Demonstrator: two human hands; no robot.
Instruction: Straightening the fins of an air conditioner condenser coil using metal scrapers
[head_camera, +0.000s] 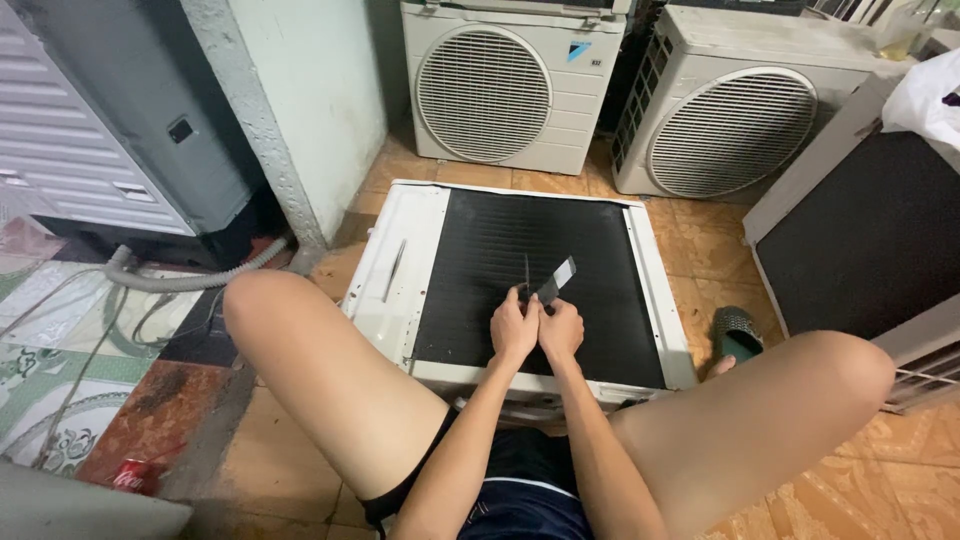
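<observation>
Two hands, left hand (513, 330) and right hand (560, 328), meet closed over the black coil face (500, 240) of the air-conditioner unit (420, 215) lying on the floor, apparently both gripping a flat metal blade (556, 280) angled up-right away from them.

there is one view only, from a camera worn on the person's head. it looks steeply down and forward over bare knees at the white air-conditioner unit with a black finned coil face (400, 260), lying flat on the orange tiled floor (700, 250). the unit sits near, filling the middle of the picture just beyond the lap. the wide lens also takes in two upright white fan units (500, 90) standing farther off behind it, at the top edge.
</observation>
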